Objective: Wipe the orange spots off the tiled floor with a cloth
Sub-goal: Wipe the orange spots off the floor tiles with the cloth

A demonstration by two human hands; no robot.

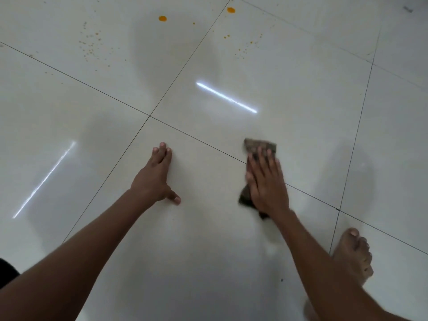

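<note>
My right hand (266, 181) lies flat on a dark brownish cloth (260, 145), pressing it onto the glossy white tiled floor (208, 228) across a grout line. The cloth sticks out ahead of the fingers and behind the wrist. My left hand (155, 176) rests on the floor to the left, fingers together and thumb spread, holding nothing. Far ahead are two round orange spots, one at upper middle (162, 18) and one further right (231, 10). Fine orange speckles (91, 46) scatter to the left, and more speckles (245, 46) lie on the right tile.
A bare foot (354, 253) stands on the floor at the lower right, close behind my right forearm. Bright strip-light reflections (225, 97) glare on the tiles. A dark piece of clothing (7, 272) shows at the lower left edge.
</note>
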